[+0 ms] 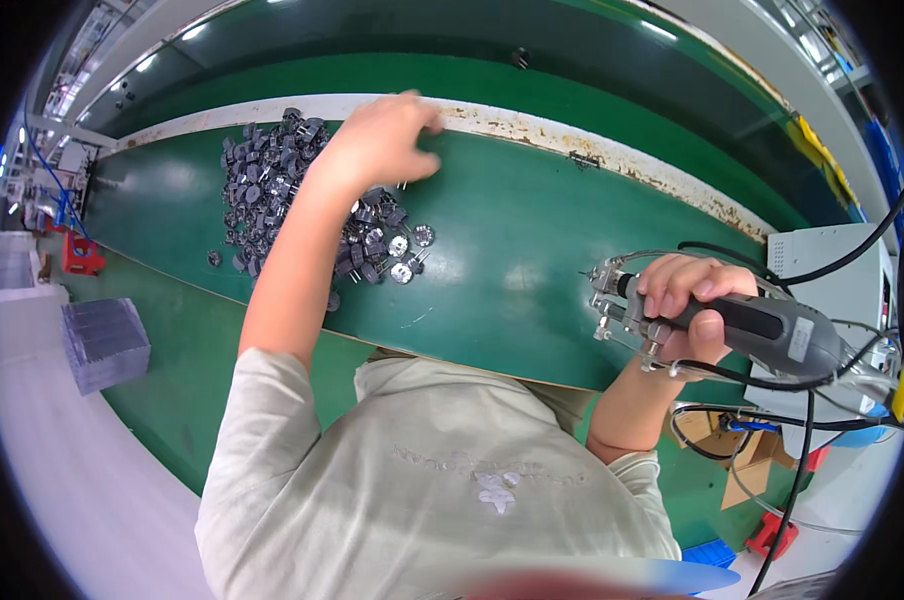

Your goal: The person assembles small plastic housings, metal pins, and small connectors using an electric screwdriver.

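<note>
Two bare hands show above a long green surface point(502, 270) that crosses the middle of the frame. The left hand point(384, 142), blurred, is at the upper centre, open with thumb and fingers spread; whether it touches anything cannot be told. Under and beside its forearm, left of centre, lies a heap of small round black plastic parts with metal prongs point(262, 185), piled on the surface. At the heap's right edge some parts turn up silvery, patterned round faces point(400, 272), and one lone black part point(214, 258) lies just beside the heap's left edge.

At the right of the frame, the right hand point(694, 290) is closed around a dark grey, cylindrical handheld power tool point(797, 338), its nose pointing left. A silvery metal bracket with rods and screws point(612, 295) surrounds that nose, over the surface. Black cables point(852, 262) run near the tool, in front of a light grey metal box point(822, 245).

Along the surface's far edge runs a white, rust-stained strip point(532, 125); beyond it, at the top, is a dark green belt point(412, 75) bearing a small dark piece point(521, 58). An open brown cardboard box point(750, 485) sits at the lower right.
</note>
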Motion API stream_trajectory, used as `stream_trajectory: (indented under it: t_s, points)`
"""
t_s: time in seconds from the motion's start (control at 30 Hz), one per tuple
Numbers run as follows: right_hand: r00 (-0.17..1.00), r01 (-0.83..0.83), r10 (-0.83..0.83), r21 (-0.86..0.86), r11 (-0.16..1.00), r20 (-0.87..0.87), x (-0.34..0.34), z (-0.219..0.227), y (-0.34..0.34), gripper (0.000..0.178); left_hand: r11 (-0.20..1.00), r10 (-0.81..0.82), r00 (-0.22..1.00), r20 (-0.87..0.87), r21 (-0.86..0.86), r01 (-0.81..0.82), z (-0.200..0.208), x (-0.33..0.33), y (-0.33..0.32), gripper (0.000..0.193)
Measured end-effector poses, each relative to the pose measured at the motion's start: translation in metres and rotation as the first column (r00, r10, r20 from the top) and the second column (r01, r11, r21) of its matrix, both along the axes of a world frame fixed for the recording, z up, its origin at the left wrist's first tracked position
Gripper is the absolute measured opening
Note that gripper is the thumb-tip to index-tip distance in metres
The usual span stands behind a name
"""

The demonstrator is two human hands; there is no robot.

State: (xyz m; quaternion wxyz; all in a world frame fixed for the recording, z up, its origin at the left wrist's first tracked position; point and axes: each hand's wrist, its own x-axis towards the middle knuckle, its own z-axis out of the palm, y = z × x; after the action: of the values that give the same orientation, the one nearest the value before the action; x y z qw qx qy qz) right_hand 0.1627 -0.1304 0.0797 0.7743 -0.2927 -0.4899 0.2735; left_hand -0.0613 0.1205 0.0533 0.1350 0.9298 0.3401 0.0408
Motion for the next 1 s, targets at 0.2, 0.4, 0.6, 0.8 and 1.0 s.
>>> stream_trajectory:
  t_s: [0.2, 0.4, 0.6, 0.8, 1.0]
  points:
    - [1.000, 0.008, -0.008, -0.029, 1.000, 0.016, -0.009, 0.005, 0.002, 0.038, 0.983, -0.044, 0.991, 0.129, -0.169, 0.066, -0.012, -0.008, -0.027, 0.021]
    - [0.996, -0.091, 0.091, -0.005, 0.996, 0.007, 0.004, 0.006, 0.002, 0.033, 0.803, -0.357, 0.805, 0.473, -0.284, 0.524, -0.046, 0.051, -0.105, 0.020]
    - [0.996, -0.071, 0.072, -0.021, 0.997, 0.048, 0.006, 0.002, 0.002, 0.033, 0.805, -0.218, 0.843, 0.492, -0.398, 0.441, -0.057, 0.048, -0.110, 0.023]
    - [0.993, -0.101, 0.102, -0.021, 0.995, 0.052, 0.009, 0.006, -0.001, 0.031, 0.787, -0.394, 0.781, 0.485, -0.261, 0.559, -0.051, 0.048, -0.113, 0.035]
    - [0.993, -0.098, 0.099, -0.010, 0.995, 0.064, 0.008, 0.007, 0.001, 0.032, 0.863, -0.297, 0.816, 0.496, -0.226, 0.452, -0.045, 0.043, -0.118, 0.033]
